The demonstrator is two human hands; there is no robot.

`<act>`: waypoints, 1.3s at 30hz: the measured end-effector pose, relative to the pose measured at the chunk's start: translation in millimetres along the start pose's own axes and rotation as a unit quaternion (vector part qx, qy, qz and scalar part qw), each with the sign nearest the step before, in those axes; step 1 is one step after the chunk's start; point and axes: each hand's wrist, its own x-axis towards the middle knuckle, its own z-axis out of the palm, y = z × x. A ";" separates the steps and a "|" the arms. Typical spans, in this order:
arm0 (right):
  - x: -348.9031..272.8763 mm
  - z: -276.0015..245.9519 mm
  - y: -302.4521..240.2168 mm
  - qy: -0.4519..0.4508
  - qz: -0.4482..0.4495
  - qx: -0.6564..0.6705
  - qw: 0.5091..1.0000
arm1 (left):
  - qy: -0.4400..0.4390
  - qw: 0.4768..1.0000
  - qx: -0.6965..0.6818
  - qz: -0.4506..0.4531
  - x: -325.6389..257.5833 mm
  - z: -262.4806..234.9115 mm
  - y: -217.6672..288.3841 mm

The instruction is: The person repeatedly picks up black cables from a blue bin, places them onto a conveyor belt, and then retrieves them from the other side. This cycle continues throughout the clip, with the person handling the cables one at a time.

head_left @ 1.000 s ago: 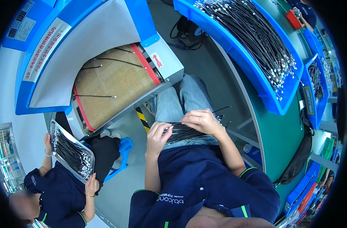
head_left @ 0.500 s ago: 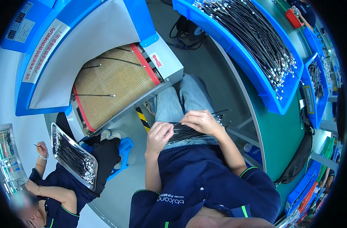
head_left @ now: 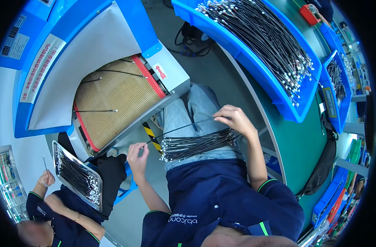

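A single thin black cable [head_left: 182, 128] is stretched between my two hands, slanting up to the right above my thighs. My left hand [head_left: 137, 158] pinches its lower left end, out beyond my leg. Its other end is pinched by my right hand [head_left: 236, 119], above my right thigh. Below it, across my lap, lies a bundle of black cables [head_left: 198, 145] with small white connectors at its left end. My hands are apart from that bundle, though my right wrist passes close by its right end.
Ahead on the left, a blue machine has a mesh conveyor belt [head_left: 118, 92] carrying several black cables. A blue bin [head_left: 289, 109] full of cables stands on the green table [head_left: 293, 144] at right. On the left, another person holds a metal tray [head_left: 98, 175] of cables on the lap.
My hands have moved apart from above the bundle, left hand leftward and right hand up and right, with one cable now drawn out between them. The bundle is now uncovered.
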 end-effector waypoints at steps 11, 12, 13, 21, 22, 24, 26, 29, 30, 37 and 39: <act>-1.4 -0.2 -5.6 0.035 0.010 0.053 0.998 | 0.000 1.000 -0.014 -0.014 2.6 -4.1 -5.6; -1.6 -0.5 -4.8 0.039 0.008 0.054 0.998 | 0.004 1.000 -0.012 -0.013 2.8 -5.0 -5.8; -1.3 -0.8 -5.0 0.043 0.006 0.055 0.998 | 0.008 1.000 -0.011 -0.012 3.4 -5.8 -5.8; -2.6 3.1 -3.4 0.079 -0.007 0.060 0.995 | 0.018 1.000 -0.003 0.004 3.2 -9.3 -2.2; -3.1 3.0 -4.1 0.085 -0.007 0.068 0.994 | 0.019 1.000 -0.006 0.005 3.1 -9.1 -1.9; -3.8 2.9 -4.5 0.088 -0.004 0.076 0.993 | 0.022 1.000 -0.008 0.006 3.6 -9.5 -0.8; -4.7 3.5 -3.3 0.080 0.001 0.075 0.994 | 0.022 1.000 -0.005 0.003 4.4 -10.9 1.3; -5.7 -0.6 -3.2 0.051 0.002 0.068 0.996 | 0.021 1.000 -0.011 0.002 4.0 -12.3 -0.6; -6.1 -1.2 -3.2 0.049 -0.004 0.070 0.996 | 0.022 1.000 -0.009 0.006 4.0 -13.2 -0.5; -7.2 -4.0 -7.2 0.025 -0.022 0.082 0.996 | 0.020 1.000 -0.005 0.022 3.9 -18.6 -1.4; -8.4 -4.3 -7.8 0.030 -0.027 0.079 0.996 | 0.017 1.000 -0.008 0.025 3.9 -18.1 -1.6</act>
